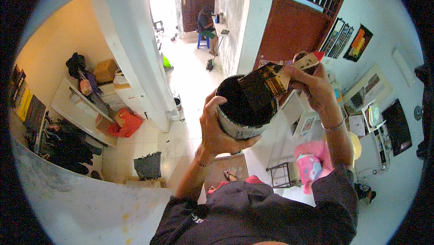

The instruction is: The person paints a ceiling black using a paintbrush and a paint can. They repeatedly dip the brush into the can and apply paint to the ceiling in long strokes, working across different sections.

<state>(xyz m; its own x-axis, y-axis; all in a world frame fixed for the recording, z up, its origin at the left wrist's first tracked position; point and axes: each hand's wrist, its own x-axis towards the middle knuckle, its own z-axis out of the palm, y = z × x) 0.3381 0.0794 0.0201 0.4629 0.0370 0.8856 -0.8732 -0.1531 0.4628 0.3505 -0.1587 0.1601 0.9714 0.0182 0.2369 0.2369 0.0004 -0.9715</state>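
My left hand (211, 129) is wrapped round the side of a round pot (238, 132) with a pale, stained outer wall. Its inside looks black, though how full it is I cannot tell. In my right hand (312, 86) is a wide paintbrush (278, 80), gripped by its pale, red-tipped handle. The brush tilts down to the left. Its shiny metal band catches yellow light, and its dark bristles reach over the pot's mouth; whether they touch what is inside is unclear.
A brown door (294, 23) stands beyond my right hand. Farther back, a person (205, 25) sits on a blue stool (203, 41). At right are a black metal stand (279, 175) and a pink cloth (312, 152). A red bag (124, 123) and dark mat (148, 165) lie at left.
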